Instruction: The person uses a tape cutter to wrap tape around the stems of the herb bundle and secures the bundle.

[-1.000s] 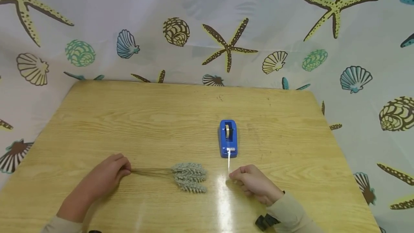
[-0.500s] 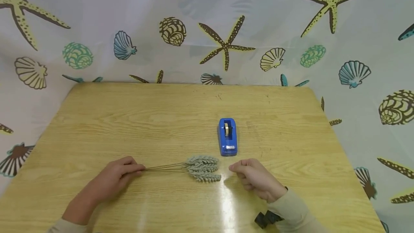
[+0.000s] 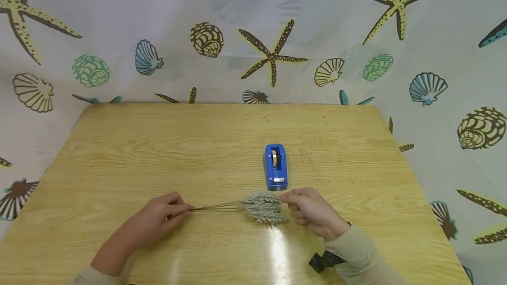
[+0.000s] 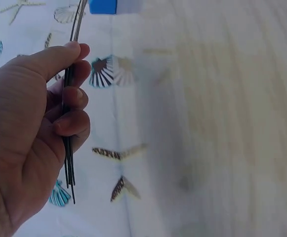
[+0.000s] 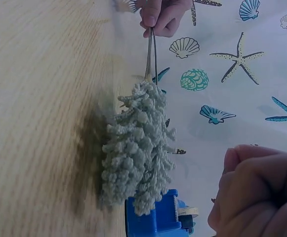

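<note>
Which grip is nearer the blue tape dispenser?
The right grip, just in front of the dispenser and slightly right; the left grip is farther off to its left, pinching the stems.

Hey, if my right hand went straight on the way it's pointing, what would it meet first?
Most likely the grey-green sprig heads, right by the fingertips of your right hand in the head view. Depth is unclear, and the right wrist view shows a gap, so it might pass above them.

Tape dispenser point(image 3: 276, 172) on table point(image 3: 166, 144), sprigs point(image 3: 262, 208) before it
</note>
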Action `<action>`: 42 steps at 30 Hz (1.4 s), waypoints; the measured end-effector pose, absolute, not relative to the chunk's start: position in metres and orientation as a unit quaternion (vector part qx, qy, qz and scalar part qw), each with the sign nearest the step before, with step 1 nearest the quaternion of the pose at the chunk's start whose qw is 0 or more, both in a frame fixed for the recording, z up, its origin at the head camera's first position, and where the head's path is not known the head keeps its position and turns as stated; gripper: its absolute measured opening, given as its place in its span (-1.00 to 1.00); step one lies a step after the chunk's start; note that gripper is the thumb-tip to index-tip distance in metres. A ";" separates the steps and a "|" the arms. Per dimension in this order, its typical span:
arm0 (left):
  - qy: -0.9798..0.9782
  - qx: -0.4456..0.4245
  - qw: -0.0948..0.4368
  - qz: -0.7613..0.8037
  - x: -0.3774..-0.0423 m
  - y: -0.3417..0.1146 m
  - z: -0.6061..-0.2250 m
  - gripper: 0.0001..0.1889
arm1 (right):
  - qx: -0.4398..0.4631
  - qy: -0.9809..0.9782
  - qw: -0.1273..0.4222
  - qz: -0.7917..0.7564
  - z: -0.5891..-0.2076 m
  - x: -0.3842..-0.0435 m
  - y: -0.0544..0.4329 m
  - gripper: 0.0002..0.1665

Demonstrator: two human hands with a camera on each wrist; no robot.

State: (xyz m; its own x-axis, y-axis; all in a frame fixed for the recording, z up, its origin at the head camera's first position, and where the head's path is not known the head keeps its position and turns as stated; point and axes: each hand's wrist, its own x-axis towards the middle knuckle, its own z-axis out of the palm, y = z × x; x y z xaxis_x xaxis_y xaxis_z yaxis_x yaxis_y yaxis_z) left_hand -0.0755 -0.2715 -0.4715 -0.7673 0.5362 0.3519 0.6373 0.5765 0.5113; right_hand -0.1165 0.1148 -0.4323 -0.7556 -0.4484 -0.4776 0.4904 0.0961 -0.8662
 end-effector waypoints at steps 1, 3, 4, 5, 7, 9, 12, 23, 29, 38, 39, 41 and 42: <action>-0.883 -0.336 0.078 -0.319 -0.076 -0.267 -0.470 -0.73 | 0.016 0.654 0.347 -0.673 -0.432 -0.116 0.114 -0.66; -0.880 -0.344 0.077 -0.318 -0.078 -0.257 -0.468 -0.76 | 0.019 0.654 0.342 -0.675 -0.432 -0.117 0.113 -0.75; -0.878 -0.348 0.078 -0.318 -0.079 -0.252 -0.467 -0.77 | 0.020 0.654 0.340 -0.676 -0.433 -0.117 0.113 -0.78; -0.878 -0.350 0.080 -0.317 -0.081 -0.247 -0.467 -0.79 | 0.021 0.653 0.337 -0.678 -0.433 -0.116 0.112 -0.79; -0.878 -0.351 0.077 -0.316 -0.083 -0.238 -0.467 -0.82 | 0.021 0.649 0.335 -0.683 -0.433 -0.116 0.110 -0.81; -0.880 -0.351 0.068 -0.314 -0.085 -0.229 -0.468 -0.85 | 0.023 0.646 0.335 -0.686 -0.433 -0.115 0.108 -0.80; -0.886 -0.342 0.041 -0.310 -0.089 -0.217 -0.469 -0.89 | 0.029 0.643 0.330 -0.691 -0.433 -0.114 0.106 -0.80; -0.900 -0.318 -0.003 -0.297 -0.099 -0.182 -0.465 -0.84 | 0.026 0.664 0.309 -0.681 -0.436 -0.111 0.102 -0.73; -0.903 -0.311 -0.022 -0.295 -0.106 -0.163 -0.465 -0.82 | 0.041 0.689 0.289 -0.663 -0.442 -0.106 0.095 -0.67; -0.898 -0.325 -0.009 -0.296 -0.112 -0.141 -0.462 -0.82 | 0.042 0.700 0.287 -0.652 -0.448 -0.102 0.092 -0.64; -0.897 -0.327 -0.008 -0.296 -0.113 -0.139 -0.462 -0.82 | 0.043 0.703 0.285 -0.650 -0.448 -0.102 0.091 -0.64; -0.898 -0.326 -0.012 -0.295 -0.114 -0.136 -0.462 -0.82 | 0.048 0.705 0.282 -0.649 -0.450 -0.101 0.091 -0.65; -0.898 -0.324 -0.016 -0.296 -0.114 -0.134 -0.462 -0.82 | 0.049 0.706 0.280 -0.648 -0.451 -0.101 0.091 -0.65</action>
State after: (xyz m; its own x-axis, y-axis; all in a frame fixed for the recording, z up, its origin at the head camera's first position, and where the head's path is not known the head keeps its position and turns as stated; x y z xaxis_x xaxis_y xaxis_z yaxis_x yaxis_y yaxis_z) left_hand -0.1138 -0.1341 -0.4623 -0.7902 0.5909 0.1628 0.5718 0.6149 0.5431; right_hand -0.1006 0.0907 -0.4506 -0.8383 -0.2937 -0.4594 0.4325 0.1550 -0.8882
